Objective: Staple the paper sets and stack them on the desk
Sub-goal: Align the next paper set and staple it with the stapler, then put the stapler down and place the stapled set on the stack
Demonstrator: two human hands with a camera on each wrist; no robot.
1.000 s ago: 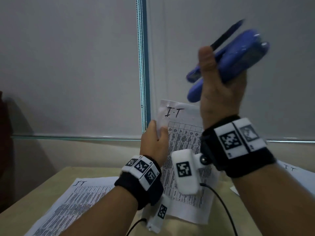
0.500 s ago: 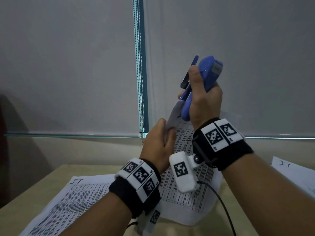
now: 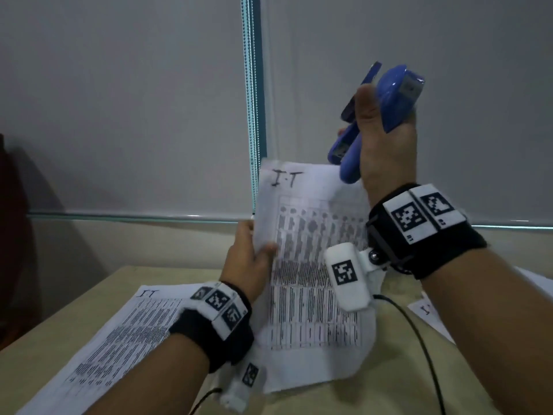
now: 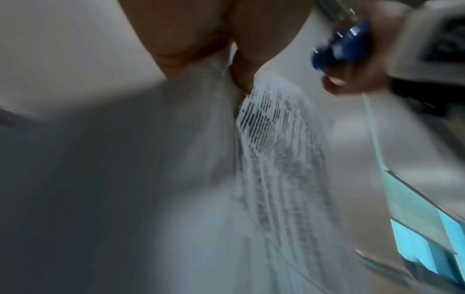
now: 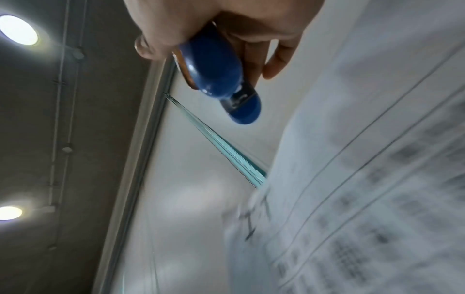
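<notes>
The right hand, gripping the blue stapler, has lifted off the paper set the left hand pinches; stacking probably comes next.

From my head view the room is dim and evenly lit, with a dark shadow pooled at the left edge and soft motion blur on the stapler at upper right. My left wrist view is heavily smeared; the print on the held paper set streaks downward. In my right wrist view two ceiling lamps flare at the left edge, and the sheet at lower right is blurred.
</notes>
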